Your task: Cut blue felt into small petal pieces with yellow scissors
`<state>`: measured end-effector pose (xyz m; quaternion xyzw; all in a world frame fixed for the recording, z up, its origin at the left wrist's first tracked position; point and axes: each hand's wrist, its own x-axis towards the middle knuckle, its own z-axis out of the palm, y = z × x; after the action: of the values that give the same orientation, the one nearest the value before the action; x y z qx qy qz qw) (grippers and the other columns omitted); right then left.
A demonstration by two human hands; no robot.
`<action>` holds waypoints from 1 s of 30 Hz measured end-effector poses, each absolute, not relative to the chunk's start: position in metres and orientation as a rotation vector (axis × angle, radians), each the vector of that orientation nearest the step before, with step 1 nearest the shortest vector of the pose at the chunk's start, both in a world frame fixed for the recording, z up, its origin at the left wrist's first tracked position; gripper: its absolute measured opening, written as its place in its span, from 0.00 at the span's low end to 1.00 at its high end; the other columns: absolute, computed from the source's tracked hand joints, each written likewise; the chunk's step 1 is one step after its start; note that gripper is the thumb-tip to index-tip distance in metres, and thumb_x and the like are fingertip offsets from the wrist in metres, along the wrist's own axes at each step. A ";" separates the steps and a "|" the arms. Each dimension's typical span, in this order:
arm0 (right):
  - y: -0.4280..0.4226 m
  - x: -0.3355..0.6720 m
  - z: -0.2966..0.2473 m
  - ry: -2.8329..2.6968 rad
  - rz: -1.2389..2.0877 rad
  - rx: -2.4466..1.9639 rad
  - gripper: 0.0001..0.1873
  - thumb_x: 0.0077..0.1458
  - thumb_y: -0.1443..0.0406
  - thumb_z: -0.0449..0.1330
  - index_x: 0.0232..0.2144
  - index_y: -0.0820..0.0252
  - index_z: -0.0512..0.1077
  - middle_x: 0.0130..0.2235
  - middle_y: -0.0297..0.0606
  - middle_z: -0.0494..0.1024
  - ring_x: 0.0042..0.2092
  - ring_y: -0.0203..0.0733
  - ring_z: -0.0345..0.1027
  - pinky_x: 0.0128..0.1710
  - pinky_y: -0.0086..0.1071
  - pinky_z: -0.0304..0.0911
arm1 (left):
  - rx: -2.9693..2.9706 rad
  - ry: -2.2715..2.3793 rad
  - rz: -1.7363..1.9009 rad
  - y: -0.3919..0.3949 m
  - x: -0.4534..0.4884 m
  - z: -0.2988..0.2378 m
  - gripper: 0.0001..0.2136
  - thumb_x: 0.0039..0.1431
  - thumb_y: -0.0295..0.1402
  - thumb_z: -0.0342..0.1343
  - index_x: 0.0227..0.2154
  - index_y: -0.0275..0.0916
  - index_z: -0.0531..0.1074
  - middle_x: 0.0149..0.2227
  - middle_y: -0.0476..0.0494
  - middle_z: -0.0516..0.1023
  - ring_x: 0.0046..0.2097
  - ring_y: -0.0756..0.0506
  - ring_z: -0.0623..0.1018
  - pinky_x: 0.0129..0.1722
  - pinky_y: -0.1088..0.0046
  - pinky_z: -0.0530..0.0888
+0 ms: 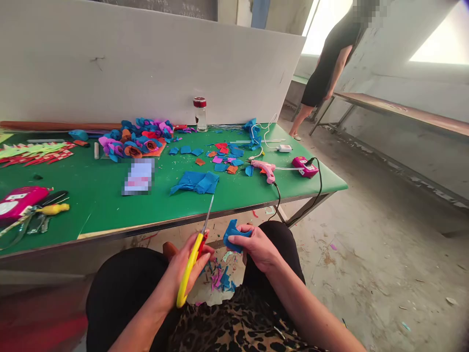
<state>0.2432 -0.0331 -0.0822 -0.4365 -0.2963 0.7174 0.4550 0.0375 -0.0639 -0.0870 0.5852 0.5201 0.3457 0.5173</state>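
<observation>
My left hand [186,266] is closed around a pair of scissors [189,269] with a yellow handle and a red part. Their blade points up toward the table edge. In my right hand [260,247], a piece of blue crepe paper [234,237] is pinched between thumb and fingers, above my lap. The two hands are apart, and the blade is not touching the paper. On the green table, just beyond the scissor tip, lies a folded blue crepe paper stack [196,182]. Small cut pieces of blue, orange and purple paper [222,159] are scattered behind it.
A pink glue gun [266,170] lies at the right, its cord hanging over the edge, near a pink power block [305,167]. Paper flowers [137,139] and a glass jar [200,115] stand farther back. Another person [330,58] stands beyond the table. Paper scraps [222,278] litter the floor.
</observation>
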 end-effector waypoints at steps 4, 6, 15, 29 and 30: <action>-0.041 0.229 -0.082 -0.911 1.817 -1.105 0.17 0.34 0.58 0.75 0.21 0.62 0.75 0.21 0.31 0.76 0.23 0.32 0.64 0.26 0.26 0.57 | 1.362 1.200 0.843 -0.051 0.045 -0.075 0.29 0.56 0.42 0.59 0.59 0.39 0.61 0.44 0.41 0.78 0.49 0.42 0.78 0.51 0.63 0.75; -0.044 0.224 -0.083 -0.984 1.795 -1.146 0.16 0.34 0.58 0.75 0.20 0.62 0.75 0.20 0.30 0.74 0.22 0.30 0.61 0.24 0.26 0.53 | 1.336 1.202 0.863 -0.050 0.052 -0.072 0.29 0.53 0.40 0.61 0.57 0.40 0.62 0.44 0.43 0.77 0.48 0.44 0.77 0.49 0.65 0.75; -0.044 0.225 -0.090 -1.156 1.717 -1.232 0.12 0.39 0.60 0.72 0.19 0.61 0.76 0.18 0.28 0.71 0.21 0.29 0.55 0.22 0.26 0.48 | 1.315 1.255 0.974 -0.051 0.061 -0.082 0.26 0.49 0.35 0.62 0.53 0.39 0.67 0.35 0.48 0.75 0.38 0.48 0.76 0.41 0.72 0.75; -0.046 0.200 -0.094 -0.484 1.713 -0.857 0.14 0.40 0.59 0.74 0.28 0.61 0.79 0.32 0.36 0.81 0.30 0.35 0.70 0.35 0.29 0.66 | 1.173 1.453 1.374 -0.049 0.093 -0.082 0.26 0.55 0.39 0.59 0.56 0.42 0.64 0.48 0.42 0.75 0.47 0.43 0.78 0.47 0.68 0.76; -0.046 0.200 -0.095 -0.478 1.708 -0.866 0.14 0.40 0.59 0.74 0.28 0.62 0.79 0.32 0.36 0.81 0.30 0.35 0.70 0.34 0.29 0.65 | 1.198 1.459 1.369 -0.049 0.094 -0.082 0.25 0.55 0.39 0.58 0.56 0.42 0.64 0.49 0.42 0.75 0.47 0.43 0.78 0.46 0.68 0.76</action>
<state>0.2000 -0.0457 -0.0950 -0.3659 -0.2022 0.7220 0.5513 0.0939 -0.0487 -0.0818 0.4723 0.5750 0.5395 0.3940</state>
